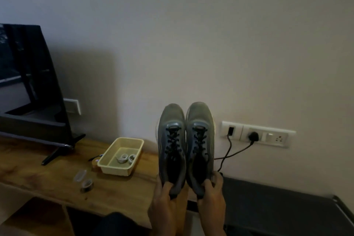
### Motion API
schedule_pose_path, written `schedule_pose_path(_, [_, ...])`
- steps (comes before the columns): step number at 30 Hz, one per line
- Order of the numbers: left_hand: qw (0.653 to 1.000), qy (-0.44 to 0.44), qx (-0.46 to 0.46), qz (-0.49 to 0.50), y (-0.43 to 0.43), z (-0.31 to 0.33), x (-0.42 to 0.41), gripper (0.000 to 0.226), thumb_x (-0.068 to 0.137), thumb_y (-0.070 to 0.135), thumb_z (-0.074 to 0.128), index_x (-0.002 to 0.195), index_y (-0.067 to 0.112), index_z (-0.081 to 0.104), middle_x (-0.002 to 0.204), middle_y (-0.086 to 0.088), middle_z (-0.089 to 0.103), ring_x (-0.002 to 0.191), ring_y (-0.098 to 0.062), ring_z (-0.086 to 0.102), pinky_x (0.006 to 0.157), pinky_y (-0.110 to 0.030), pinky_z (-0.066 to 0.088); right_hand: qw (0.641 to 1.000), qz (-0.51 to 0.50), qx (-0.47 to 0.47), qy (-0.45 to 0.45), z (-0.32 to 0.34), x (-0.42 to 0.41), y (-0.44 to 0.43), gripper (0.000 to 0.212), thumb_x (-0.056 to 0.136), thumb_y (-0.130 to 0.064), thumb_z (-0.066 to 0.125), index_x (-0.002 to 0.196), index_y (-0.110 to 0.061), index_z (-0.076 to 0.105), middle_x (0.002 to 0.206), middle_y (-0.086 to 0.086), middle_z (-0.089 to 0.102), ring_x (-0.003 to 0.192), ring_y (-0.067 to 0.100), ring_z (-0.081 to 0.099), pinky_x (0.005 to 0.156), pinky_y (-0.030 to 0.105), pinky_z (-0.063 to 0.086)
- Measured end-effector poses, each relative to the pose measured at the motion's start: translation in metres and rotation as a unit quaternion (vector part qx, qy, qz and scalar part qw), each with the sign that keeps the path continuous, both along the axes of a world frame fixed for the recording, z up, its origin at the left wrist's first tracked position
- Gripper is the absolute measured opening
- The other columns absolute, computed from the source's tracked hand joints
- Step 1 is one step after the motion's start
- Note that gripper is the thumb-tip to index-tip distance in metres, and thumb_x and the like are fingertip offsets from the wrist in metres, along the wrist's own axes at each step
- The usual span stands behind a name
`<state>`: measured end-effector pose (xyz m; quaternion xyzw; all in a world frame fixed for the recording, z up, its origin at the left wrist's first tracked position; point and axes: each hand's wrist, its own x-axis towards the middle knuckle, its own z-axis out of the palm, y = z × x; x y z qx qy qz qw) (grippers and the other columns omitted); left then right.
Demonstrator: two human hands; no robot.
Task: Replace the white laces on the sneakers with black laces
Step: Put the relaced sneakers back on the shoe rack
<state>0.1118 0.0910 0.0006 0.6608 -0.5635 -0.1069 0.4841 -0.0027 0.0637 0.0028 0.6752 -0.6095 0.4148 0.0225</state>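
Grey sneakers, black laces

A plain pale wall is seen across the whole back, dimly lit and shadowed beside a black television; the set is carried on splayed feet on a wooden unit, under whose top open compartments are shown; a white switch plate is fixed to the wall just behind the screen's edge; further right a white socket panel is mounted, with a black plug seated in it and dark cables hung down toward a black surface at the lower right.
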Motion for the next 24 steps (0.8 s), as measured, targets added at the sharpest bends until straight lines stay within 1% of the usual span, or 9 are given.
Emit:
schedule_pose_path(3, [0.999,-0.001,-0.039,-0.01,-0.007,0.029,-0.021,0.04,0.057,0.001,0.082,0.082,0.025,0.06,0.134,-0.004,0.057,0.082,-0.029,0.068,0.046,-0.029,0.042,0.998,-0.015,-0.055,-0.023,0.026,-0.017,-0.003,0.041,0.051,0.018,0.079,0.072,-0.006,0.053,0.127,0.011,0.039,0.075,0.033,0.068,0.044,0.028,0.051])
schedule_pose_path(6, [0.998,-0.023,-0.061,-0.026,-0.018,0.046,-0.038,0.047,0.057,-0.002,0.083,0.086,0.027,0.059,0.138,-0.004,0.054,0.081,-0.029,0.069,0.04,-0.03,0.043,0.996,-0.034,-0.079,-0.036,0.047,-0.037,-0.005,0.041,0.055,0.016,0.077,0.074,-0.008,0.051,0.129,0.011,0.038,0.076,0.032,0.066,0.042,0.028,0.047])
schedule_pose_path(9, [0.995,-0.043,-0.081,-0.046,-0.02,0.064,-0.056,0.048,0.05,-0.004,0.087,0.082,0.021,0.06,0.134,-0.01,0.057,0.08,-0.029,0.07,0.041,-0.03,0.048,0.993,-0.048,-0.1,-0.046,0.061,-0.057,-0.006,0.036,0.06,0.015,0.075,0.077,-0.007,0.052,0.134,0.009,0.037,0.08,0.032,0.065,0.045,0.027,0.044])
schedule_pose_path(12, [0.992,-0.051,-0.099,-0.061,-0.021,0.076,-0.076,0.058,0.044,-0.004,0.089,0.081,0.023,0.054,0.13,-0.013,0.059,0.072,-0.029,0.07,0.037,-0.03,0.044,0.989,-0.058,-0.122,-0.054,0.072,-0.075,-0.003,0.033,0.061,0.013,0.075,0.079,-0.005,0.054,0.135,0.01,0.036,0.087,0.033,0.066,0.048,0.034,0.053])
schedule_pose_path(14, [0.99,-0.05,-0.109,-0.067,-0.024,0.079,-0.088,0.064,0.042,-0.004,0.09,0.083,0.025,0.051,0.128,-0.013,0.061,0.067,-0.029,0.069,0.036,-0.029,0.043,0.988,-0.064,-0.133,-0.052,0.077,-0.087,-0.001,0.035,0.059,0.013,0.078,0.079,-0.004,0.055,0.134,0.011,0.037,0.087,0.033,0.066,0.05,0.036,0.056])
schedule_pose_path(17, [0.988,-0.066,-0.113,-0.087,-0.024,0.081,-0.107,0.055,0.041,-0.003,0.091,0.079,0.021,0.059,0.126,-0.013,0.062,0.066,-0.028,0.069,0.037,-0.029,0.045,0.987,-0.079,-0.126,-0.053,0.078,-0.107,0.001,0.037,0.057,0.014,0.078,0.078,-0.005,0.054,0.132,0.012,0.039,0.082,0.034,0.067,0.047,0.035,0.054])
schedule_pose_path(19, [0.986,-0.081,-0.106,-0.096,-0.026,0.076,-0.119,0.054,0.038,-0.002,0.091,0.075,0.02,0.058,0.125,-0.013,0.062,0.063,-0.028,0.068,0.036,-0.028,0.044,0.988,-0.091,-0.115,-0.044,0.071,-0.121,0.001,0.04,0.054,0.014,0.079,0.076,-0.006,0.052,0.131,0.012,0.039,0.078,0.034,0.067,0.044,0.035,0.053])
schedule_pose_path(22, [0.983,-0.106,-0.099,-0.111,-0.032,0.058,-0.134,0.049,0.04,0.0,0.091,0.071,0.021,0.059,0.124,-0.01,0.064,0.057,-0.02,0.066,0.036,-0.021,0.039,0.989,-0.105,-0.096,-0.041,0.053,-0.142,0.004,0.042,0.053,0.013,0.08,0.077,-0.008,0.053,0.133,0.012,0.039,0.08,0.031,0.067,0.045,0.033,0.054])
schedule_pose_path(24, [0.978,-0.124,-0.092,-0.141,-0.033,0.043,-0.142,0.048,0.041,0.002,0.091,0.073,0.021,0.061,0.113,-0.01,0.068,0.056,-0.017,0.064,0.036,-0.017,0.037,0.99,-0.113,-0.071,-0.04,0.037,-0.155,0.007,0.045,0.051,0.014,0.08,0.08,-0.01,0.054,0.132,0.012,0.041,0.08,0.03,0.068,0.047,0.032,0.055])
